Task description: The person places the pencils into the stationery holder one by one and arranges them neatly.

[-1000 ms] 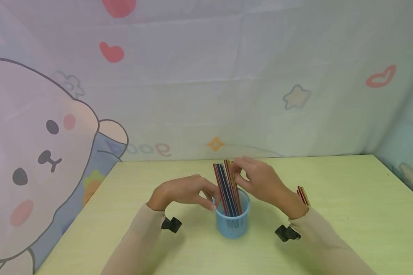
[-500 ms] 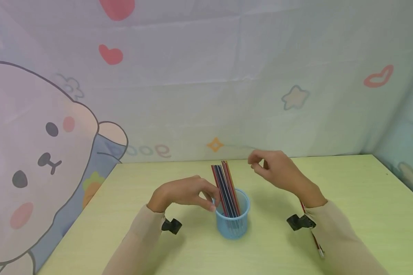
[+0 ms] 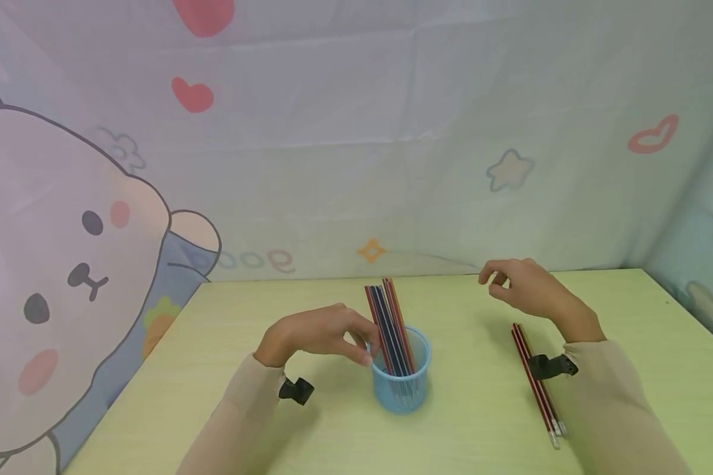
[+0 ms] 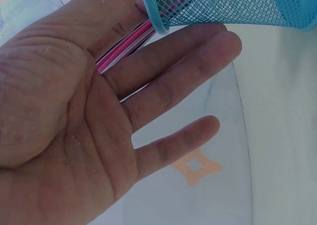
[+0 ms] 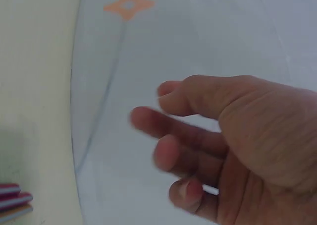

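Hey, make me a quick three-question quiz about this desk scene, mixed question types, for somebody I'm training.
1. Which of the person's hands is at the blue mesh cup?
2. True or false: the right hand is holding nothing.
3. Fill in the blank: in the head view, the loose pencils lie to the ____ of the cup.

Key:
1. The left hand.
2. True.
3. Right.
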Demonstrator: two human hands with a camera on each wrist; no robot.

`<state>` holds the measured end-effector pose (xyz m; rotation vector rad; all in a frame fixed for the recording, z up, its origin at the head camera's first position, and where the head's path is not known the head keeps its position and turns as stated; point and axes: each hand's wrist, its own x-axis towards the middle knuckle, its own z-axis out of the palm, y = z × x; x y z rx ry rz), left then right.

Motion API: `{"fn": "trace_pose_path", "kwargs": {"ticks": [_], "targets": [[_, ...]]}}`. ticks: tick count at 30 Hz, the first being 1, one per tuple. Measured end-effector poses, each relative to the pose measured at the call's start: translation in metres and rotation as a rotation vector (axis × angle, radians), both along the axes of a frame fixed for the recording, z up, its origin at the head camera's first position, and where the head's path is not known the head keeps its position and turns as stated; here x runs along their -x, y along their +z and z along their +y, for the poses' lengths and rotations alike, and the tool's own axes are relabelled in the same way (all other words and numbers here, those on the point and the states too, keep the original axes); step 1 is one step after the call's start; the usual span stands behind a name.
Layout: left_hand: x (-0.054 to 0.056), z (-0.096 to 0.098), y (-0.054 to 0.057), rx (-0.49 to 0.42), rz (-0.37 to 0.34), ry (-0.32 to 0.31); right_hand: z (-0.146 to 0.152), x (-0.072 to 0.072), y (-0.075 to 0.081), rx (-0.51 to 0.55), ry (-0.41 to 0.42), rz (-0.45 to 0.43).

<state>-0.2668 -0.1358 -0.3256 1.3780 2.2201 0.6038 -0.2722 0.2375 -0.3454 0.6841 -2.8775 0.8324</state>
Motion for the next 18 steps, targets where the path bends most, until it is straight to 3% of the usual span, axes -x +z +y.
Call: {"fn": "trace_pose_path", "kwargs": {"ticks": [4,7,13,18], "targets": [[0.000,0.000,-0.001,-0.002,-0.001,-0.006,0.014,0.002,-0.008,-0.004,0.000,-0.202],[0.001,-0.001,-0.002,0.000,0.006,-0.006,0.019,0.004,-0.013,-0.017,0.010,-0.303],[0.001,0.000,-0.001,-0.005,0.018,-0.016,0.023,0.004,-0.023,-0.089,-0.001,-0.427],[0.002,0.000,-0.001,-0.007,0.015,-0.023,0.016,0.004,-0.033,-0.123,-0.021,-0.466]]}}
